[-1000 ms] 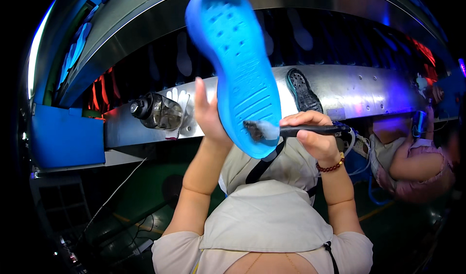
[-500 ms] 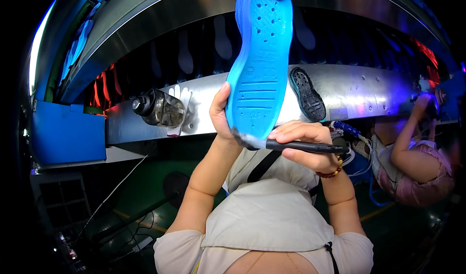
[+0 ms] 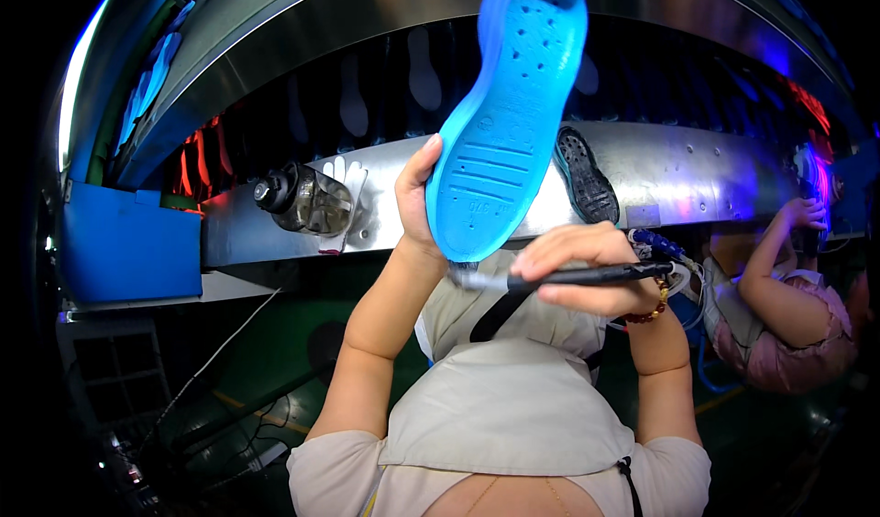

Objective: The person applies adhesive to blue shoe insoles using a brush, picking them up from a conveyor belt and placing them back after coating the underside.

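A bright blue shoe sole (image 3: 502,141) stands tilted in front of me, its inner side with small holes and grooves facing me. My left hand (image 3: 422,201) is closed round its left edge near the lower end. In my right hand (image 3: 582,265) is a brush (image 3: 632,271) with a black handle, gripped between thumb and fingers. Its pale front part is smeared by motion, and the dark bristles are at the sole's bottom rim; whether they touch it I cannot tell. Beyond the sole, a black sole with a teal edge (image 3: 588,180) lies on the metal ledge (image 3: 678,173).
A dark transparent bottle (image 3: 307,201) and a white glove (image 3: 348,187) sit on the ledge at left. Behind it, several flat sole shapes (image 3: 423,70) show in a dark recess. Cables (image 3: 683,265) hang at right, near another person (image 3: 788,311).
The blue sole has tilted and shifted to the right. The brush and my right hand have moved slightly right, with the tip now at the sole's lower rim. The other person's arm has moved.
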Tool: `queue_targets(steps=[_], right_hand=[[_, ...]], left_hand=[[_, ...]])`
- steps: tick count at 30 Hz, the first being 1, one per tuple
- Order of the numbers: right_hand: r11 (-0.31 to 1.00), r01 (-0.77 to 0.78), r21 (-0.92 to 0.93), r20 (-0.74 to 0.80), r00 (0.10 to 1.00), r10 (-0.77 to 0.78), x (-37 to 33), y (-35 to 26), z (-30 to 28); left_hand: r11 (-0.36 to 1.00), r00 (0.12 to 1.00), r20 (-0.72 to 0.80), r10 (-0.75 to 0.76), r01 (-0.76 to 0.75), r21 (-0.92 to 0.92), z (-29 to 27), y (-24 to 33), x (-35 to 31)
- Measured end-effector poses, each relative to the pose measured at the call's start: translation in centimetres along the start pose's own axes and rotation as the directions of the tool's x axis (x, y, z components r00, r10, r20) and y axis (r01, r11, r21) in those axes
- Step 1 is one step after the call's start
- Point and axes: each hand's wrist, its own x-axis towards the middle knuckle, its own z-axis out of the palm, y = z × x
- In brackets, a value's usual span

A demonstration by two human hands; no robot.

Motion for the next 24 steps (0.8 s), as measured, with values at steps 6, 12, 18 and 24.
queue_targets(steps=[6, 12, 18, 24], right_hand=[[0.981, -0.007, -0.192, 0.052, 0.999, 0.017, 0.3, -1.0, -2.5], [0.960, -0.021, -0.280, 0.465, 0.872, 0.154, 0.9, -2.8, -3.9], [0.938, -0.011, -0.347, 0.390, 0.908, 0.155, -0.2, -1.5, -3.9], [0.930, -0.005, -0.368, 0.298, 0.947, 0.123, -0.2, -1.5, -5.9]], left_hand=[[0.951, 0.955, 0.014, -0.296, 0.293, 0.098, 1.0, 0.4, -0.3], [0.690, 0.797, -0.239, -0.554, 0.601, 0.405, 1.7, 0.5, -0.4], [0.483, 0.703, -0.289, -0.649, 0.675, 0.558, 2.2, 0.8, -0.4], [0.512, 0.747, -0.318, -0.584, 0.642, 0.570, 2.0, 1.5, -1.2]])
